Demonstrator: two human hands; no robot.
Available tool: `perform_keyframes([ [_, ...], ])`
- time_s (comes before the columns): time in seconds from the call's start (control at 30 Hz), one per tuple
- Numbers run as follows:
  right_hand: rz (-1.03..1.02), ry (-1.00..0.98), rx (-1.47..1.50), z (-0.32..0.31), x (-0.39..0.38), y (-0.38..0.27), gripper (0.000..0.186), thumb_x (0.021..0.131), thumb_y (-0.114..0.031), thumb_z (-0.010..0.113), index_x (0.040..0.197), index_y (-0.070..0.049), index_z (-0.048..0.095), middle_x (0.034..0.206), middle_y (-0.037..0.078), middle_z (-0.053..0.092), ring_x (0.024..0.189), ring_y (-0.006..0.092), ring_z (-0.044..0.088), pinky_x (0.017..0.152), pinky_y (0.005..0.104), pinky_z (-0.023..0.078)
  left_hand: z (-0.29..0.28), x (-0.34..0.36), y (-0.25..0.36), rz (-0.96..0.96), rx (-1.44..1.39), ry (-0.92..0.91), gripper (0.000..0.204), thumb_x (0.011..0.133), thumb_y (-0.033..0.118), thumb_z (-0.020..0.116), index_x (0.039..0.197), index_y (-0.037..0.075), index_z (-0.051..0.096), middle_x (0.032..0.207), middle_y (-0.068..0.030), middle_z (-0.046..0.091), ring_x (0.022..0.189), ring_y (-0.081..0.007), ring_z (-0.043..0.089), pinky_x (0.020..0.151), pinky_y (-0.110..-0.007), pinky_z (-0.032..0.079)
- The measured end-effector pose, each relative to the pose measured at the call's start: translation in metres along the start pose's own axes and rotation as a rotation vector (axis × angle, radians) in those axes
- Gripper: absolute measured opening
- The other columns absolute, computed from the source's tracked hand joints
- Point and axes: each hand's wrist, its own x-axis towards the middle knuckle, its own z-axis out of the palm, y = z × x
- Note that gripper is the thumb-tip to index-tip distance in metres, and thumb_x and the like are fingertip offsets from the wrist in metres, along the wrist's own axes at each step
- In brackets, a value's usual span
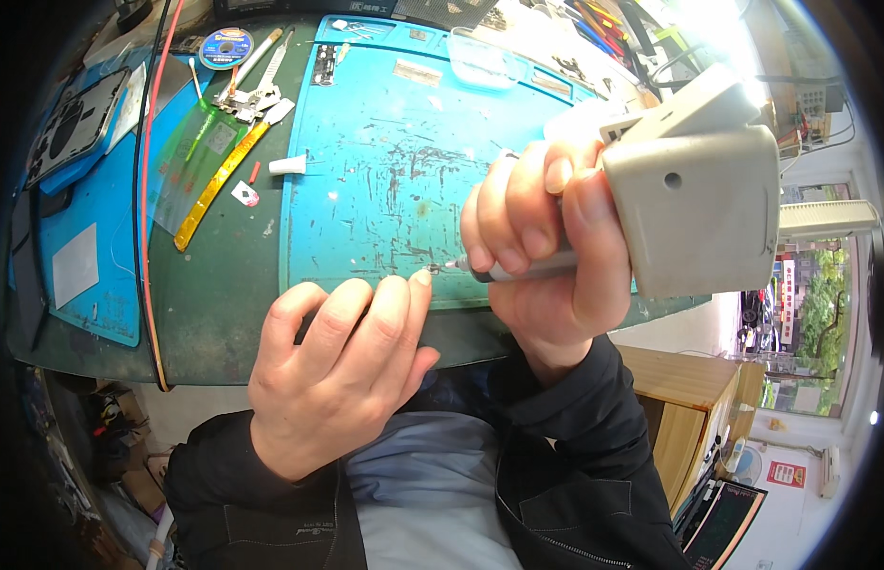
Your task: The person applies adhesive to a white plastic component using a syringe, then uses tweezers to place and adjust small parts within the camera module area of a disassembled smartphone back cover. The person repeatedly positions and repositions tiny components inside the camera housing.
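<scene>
From a distance I have the right hand [529,217] curled tightly round a pale-grey, boxy plastic tool [708,214], thin tip at the worn, blue, rectangular mat [366,228]. The left hand [339,356] bends its fingers close together beside a tiny dark piece [433,269] there; whether they pinch it, I cannot tell.

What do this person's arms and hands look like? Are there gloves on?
No gloves! The left hand and right hand are both bare, and I see no rings. Long black sleeves reach the wrists. They belong to a black jacket with light stitching and a zipper, worn over a blue-grey shirt.
</scene>
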Motion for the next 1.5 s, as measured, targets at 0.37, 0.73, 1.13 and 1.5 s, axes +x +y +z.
perform_keyframes([
  [0.37,0.026,-0.015,0.033,-0.002,-0.003,-0.002,0.017,0.110,-0.028,0.051,0.109,-0.012,0.053,0.079,-0.001,0.050,0.063,0.0123,0.046,0.061,0.0333,0.046,-0.001,0.000,0.001,-0.005,0.001,-0.007,0.037,0.099,0.034,0.065,0.124,0.010,0.078,0.120,0.0009,0.064,0.108,-0.0155,0.060,0.095,-0.039,0.048],
  [0.73,-0.173,-0.014,0.200,-0.011,-0.011,0.002,0.029,0.110,-0.032,0.049,0.129,-0.010,0.055,0.104,0.009,0.063,0.096,0.0253,0.065,0.099,0.0534,0.057,-0.002,0.001,0.000,0.022,0.031,-0.012,0.037,0.100,0.034,0.064,0.125,0.009,0.078,0.119,-0.0005,0.065,0.105,-0.0168,0.061,0.095,-0.038,0.048],
  [1.13,-0.155,-0.007,0.057,-0.019,-0.013,-0.006,0.059,0.107,-0.030,0.053,0.157,-0.001,0.042,0.156,0.023,0.054,0.146,0.0404,0.051,0.119,0.0568,0.042,0.000,-0.001,-0.003,0.045,0.037,0.065,0.035,0.103,0.034,0.061,0.119,0.009,0.080,0.114,-0.0024,0.067,0.102,-0.0193,0.065,0.092,-0.039,0.050],
  [1.5,0.209,0.552,-0.646,-0.135,-0.117,-0.166,0.065,0.102,-0.028,0.075,0.154,0.003,0.048,0.090,-0.002,0.061,0.063,0.0058,0.052,0.060,0.0240,0.047,-0.014,0.002,-0.002,-0.074,-0.233,0.017,0.029,0.092,0.011,0.072,0.120,0.003,0.074,0.115,-0.0116,0.070,0.106,-0.0327,0.065,0.094,-0.045,0.049],
])
